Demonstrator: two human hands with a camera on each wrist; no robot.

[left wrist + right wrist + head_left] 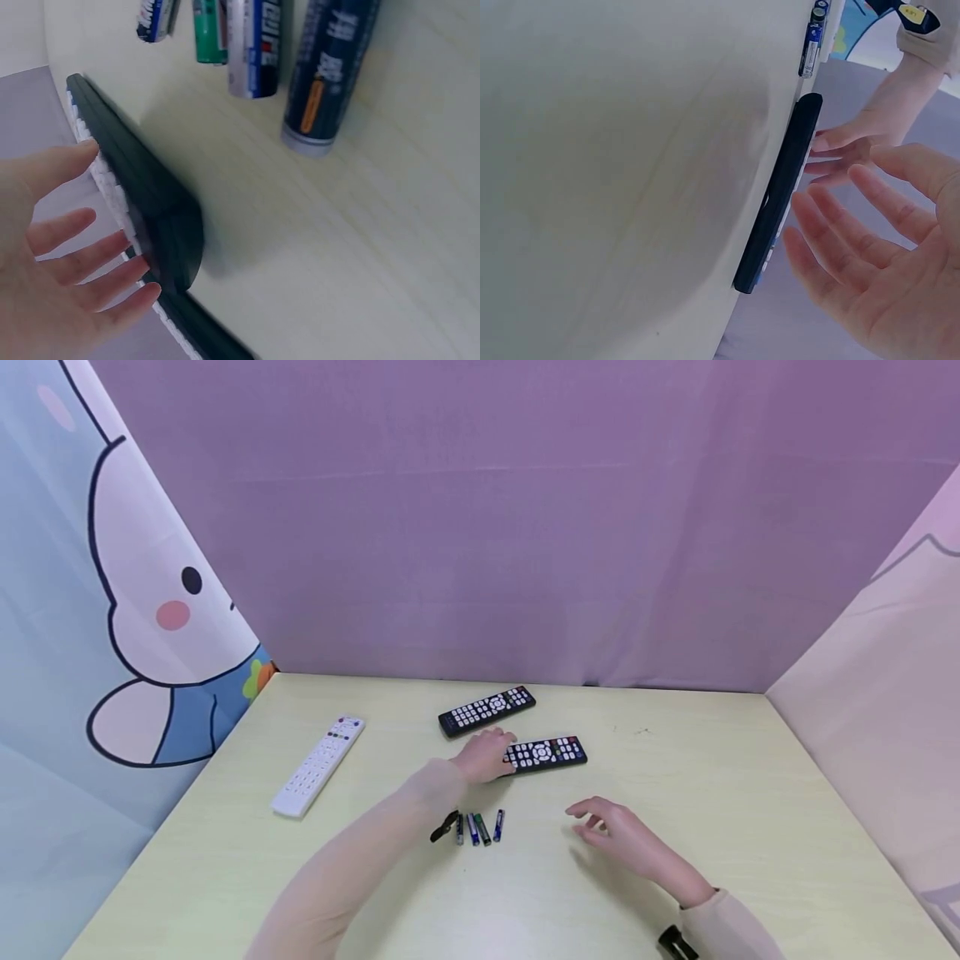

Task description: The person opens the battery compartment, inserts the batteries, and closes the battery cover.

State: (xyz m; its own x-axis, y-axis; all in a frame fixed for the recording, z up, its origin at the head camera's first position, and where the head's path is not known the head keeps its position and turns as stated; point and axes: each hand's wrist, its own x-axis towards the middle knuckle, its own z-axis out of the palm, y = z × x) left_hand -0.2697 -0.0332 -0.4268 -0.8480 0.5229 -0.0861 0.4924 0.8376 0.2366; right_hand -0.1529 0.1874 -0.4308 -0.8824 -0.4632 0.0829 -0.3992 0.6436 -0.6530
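In the head view my left hand [483, 755] is over the left end of the nearer black remote control [547, 754], covering that end. Its fingers are spread and lightly bent in the left wrist view, with the thumb [64, 166] and fingertips right at the remote's button side [112, 191]. My right hand [618, 837] hovers over the table to the right, fingers loosely bent, holding nothing. Several small batteries [482, 829] lie in a loose row below the left hand, one dark blue with an orange mark [326, 82].
A second black remote control [487, 710] lies behind the left hand, near the table's back edge. The white remote control [318, 767] rests at the left of the pale table [720, 777]. A purple curtain [480, 527] hangs behind, with printed cloth [172, 610] on the left side.
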